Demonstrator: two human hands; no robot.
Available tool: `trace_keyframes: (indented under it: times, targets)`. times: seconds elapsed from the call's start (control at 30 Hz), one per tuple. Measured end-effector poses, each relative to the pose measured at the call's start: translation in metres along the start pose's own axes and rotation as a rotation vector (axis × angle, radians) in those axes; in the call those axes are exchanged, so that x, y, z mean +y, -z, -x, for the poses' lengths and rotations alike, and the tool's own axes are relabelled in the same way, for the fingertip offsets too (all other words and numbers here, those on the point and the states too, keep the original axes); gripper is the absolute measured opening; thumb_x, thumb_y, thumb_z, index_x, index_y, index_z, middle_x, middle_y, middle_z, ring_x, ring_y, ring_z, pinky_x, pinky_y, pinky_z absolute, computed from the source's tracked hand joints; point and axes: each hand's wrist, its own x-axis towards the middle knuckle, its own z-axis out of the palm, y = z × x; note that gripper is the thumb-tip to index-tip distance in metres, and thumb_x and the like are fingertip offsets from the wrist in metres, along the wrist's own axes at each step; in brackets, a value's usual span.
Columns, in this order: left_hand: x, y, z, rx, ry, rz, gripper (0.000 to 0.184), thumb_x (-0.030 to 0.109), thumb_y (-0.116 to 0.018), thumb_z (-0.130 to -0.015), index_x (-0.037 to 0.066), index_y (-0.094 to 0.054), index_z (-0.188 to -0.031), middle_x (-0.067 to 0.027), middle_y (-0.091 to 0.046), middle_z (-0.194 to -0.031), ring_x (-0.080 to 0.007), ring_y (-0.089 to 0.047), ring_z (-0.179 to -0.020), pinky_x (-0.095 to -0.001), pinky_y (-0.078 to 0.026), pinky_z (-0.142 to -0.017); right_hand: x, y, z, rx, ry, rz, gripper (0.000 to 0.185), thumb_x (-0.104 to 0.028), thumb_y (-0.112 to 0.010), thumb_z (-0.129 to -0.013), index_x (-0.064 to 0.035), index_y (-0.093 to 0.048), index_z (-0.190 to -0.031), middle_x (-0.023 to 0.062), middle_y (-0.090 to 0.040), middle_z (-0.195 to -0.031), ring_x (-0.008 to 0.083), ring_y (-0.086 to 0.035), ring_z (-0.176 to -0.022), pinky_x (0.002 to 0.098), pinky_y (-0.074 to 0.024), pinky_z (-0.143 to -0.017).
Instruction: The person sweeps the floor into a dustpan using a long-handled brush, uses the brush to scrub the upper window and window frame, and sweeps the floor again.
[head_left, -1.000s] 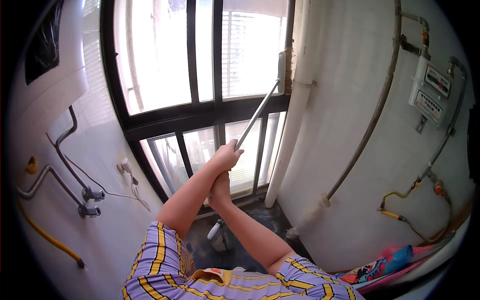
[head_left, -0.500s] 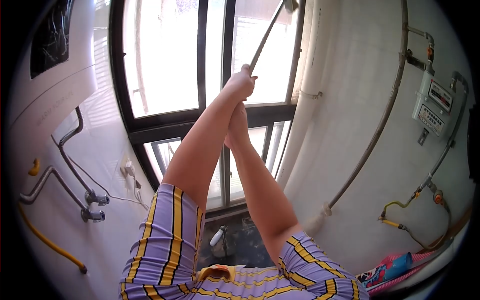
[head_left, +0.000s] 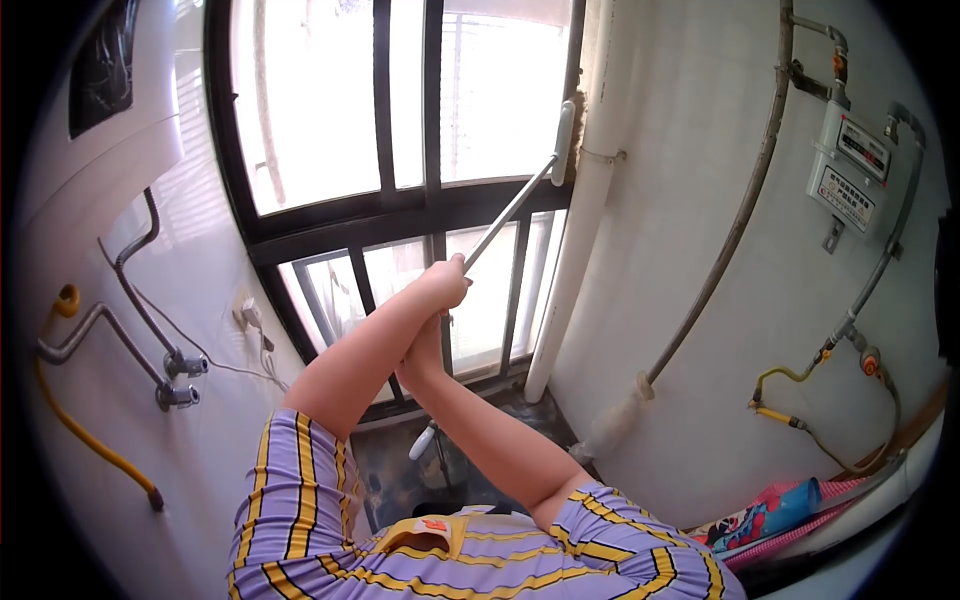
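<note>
A long-handled window squeegee (head_left: 510, 216) slants up and to the right from my hands. Its pale, narrow head (head_left: 564, 143) stands nearly upright against the right side of the dark window frame (head_left: 500, 200). My left hand (head_left: 447, 283) is closed round the handle. Just below, my right hand (head_left: 425, 347) grips the lower handle, partly hidden behind my left forearm. Bright panes fill the window behind the pole.
A white vertical pipe (head_left: 585, 210) runs right of the window. On the right wall are a brown pipe (head_left: 735, 245) and a gas meter (head_left: 850, 165). A water heater (head_left: 110, 190) with hoses and valves (head_left: 183, 380) is on the left. A white-handled item (head_left: 423, 442) is low in front.
Both hands have come down and slightly left with the squeegee. Its head has dropped from the window's top to the right frame edge, and my view has shifted a little right.
</note>
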Motion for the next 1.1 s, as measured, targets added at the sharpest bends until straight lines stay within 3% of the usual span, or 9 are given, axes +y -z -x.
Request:
trace_keyframes:
  times: [0.17, 0.37, 0.47, 0.57, 0.63, 0.87, 0.9, 1.0, 1.1]
  targets:
    - [0.034, 0.031, 0.018, 0.063, 0.004, 0.163, 0.051, 0.029, -0.063, -0.096, 0.003, -0.044, -0.136, -0.0165, -0.064, -0.08, -0.0249, -0.065, -0.06, -0.0376, -0.052, -0.051, -0.051, -0.028, 0.012, 0.029, -0.012, 0.019, 0.031, -0.039, -0.048, -0.103, -0.0134, -0.046, -0.121, -0.0001, -0.056, -0.101, 0.012, -0.062, -0.093, 0.0287, -0.0525, -0.075]
    - [0.078, 0.061, -0.011, 0.331, -0.145, 0.13, 0.049, 0.026, -0.058, -0.097, 0.004, -0.041, -0.137, -0.0207, -0.066, -0.091, -0.0275, -0.067, -0.068, -0.0383, -0.055, -0.054, -0.073, -0.019, -0.038, -0.272, 0.382, 0.231, 0.026, -0.03, -0.048, -0.104, -0.0121, -0.047, -0.123, 0.001, -0.057, -0.099, 0.0123, -0.061, -0.086, 0.03, -0.0531, -0.069]
    - [0.085, 0.061, -0.017, 0.276, -0.027, 0.151, 0.046, 0.024, -0.057, -0.098, 0.002, -0.039, -0.135, -0.0222, -0.066, -0.093, -0.0294, -0.068, -0.07, -0.0386, -0.056, -0.053, -0.091, -0.007, -0.043, -0.395, 0.078, -0.039, 0.025, -0.029, -0.046, -0.105, -0.0122, -0.046, -0.123, 0.0014, -0.057, -0.102, 0.0128, -0.061, -0.09, 0.0312, -0.0529, -0.074]
    - [0.062, 0.03, -0.013, 0.142, 0.041, 0.083, 0.041, 0.021, -0.056, -0.097, -0.002, -0.041, -0.128, -0.0245, -0.066, -0.092, -0.0316, -0.069, -0.067, -0.0398, -0.056, -0.049, -0.062, 0.003, -0.021, -0.436, 0.119, -0.136, 0.024, -0.028, -0.043, -0.106, -0.0124, -0.045, -0.124, 0.0017, -0.056, -0.106, 0.0134, -0.06, -0.096, 0.0318, -0.0521, -0.08]
    - [0.036, -0.011, -0.009, 0.056, 0.038, 0.026, 0.043, 0.018, -0.059, -0.096, -0.002, -0.043, -0.13, -0.0269, -0.066, -0.097, -0.0324, -0.069, -0.065, -0.0413, -0.055, -0.048, -0.016, 0.038, -0.02, -0.331, 0.214, 0.12, 0.025, -0.027, -0.042, -0.106, -0.0123, -0.043, -0.126, 0.0028, -0.054, -0.111, 0.0161, -0.057, -0.101, 0.0351, -0.0499, -0.086]
    - [0.014, -0.041, 0.033, -0.113, 0.059, 0.056, 0.05, 0.023, -0.061, -0.096, -0.006, -0.042, -0.132, -0.0226, -0.066, -0.09, -0.0274, -0.066, -0.06, -0.0384, -0.052, -0.05, -0.022, 0.04, 0.04, -0.022, -0.184, -0.011, 0.032, -0.043, -0.047, -0.102, -0.0141, -0.046, -0.116, 0.0038, -0.057, -0.107, 0.016, -0.059, -0.093, 0.0324, -0.05, -0.077]
    - [0.02, -0.031, 0.043, -0.11, 0.081, 0.13, 0.056, 0.024, -0.062, -0.095, -0.005, -0.041, -0.137, -0.0266, -0.065, -0.105, -0.031, -0.069, -0.074, -0.0376, -0.058, -0.056, -0.031, 0.032, 0.049, 0.016, -0.216, 0.011, 0.032, -0.044, -0.046, -0.102, -0.0144, -0.047, -0.114, 0.0034, -0.058, -0.104, 0.0156, -0.06, -0.09, 0.0314, -0.0504, -0.075]
    - [0.026, -0.012, 0.066, -0.002, 0.074, 0.268, 0.055, 0.027, -0.062, -0.095, -0.002, -0.042, -0.137, -0.0268, -0.066, -0.105, -0.0356, -0.07, -0.084, -0.0417, -0.058, -0.065, -0.038, 0.012, 0.062, 0.048, -0.111, 0.1, 0.037, -0.049, -0.042, -0.103, -0.0141, -0.048, -0.112, 0.0009, -0.06, -0.095, 0.0132, -0.062, -0.083, 0.029, -0.0494, -0.065]
    - [0.001, -0.017, 0.057, 0.336, -0.035, 0.281, 0.044, 0.026, -0.06, -0.096, 0.003, -0.045, -0.131, -0.0194, -0.065, -0.083, -0.0264, -0.066, -0.064, -0.0396, -0.053, -0.054, -0.04, -0.003, 0.073, -0.003, 0.009, 0.173, 0.042, -0.054, -0.038, -0.103, -0.0138, -0.048, -0.109, -0.0013, -0.057, -0.084, 0.0102, -0.057, -0.07, 0.0271, -0.0442, -0.054]
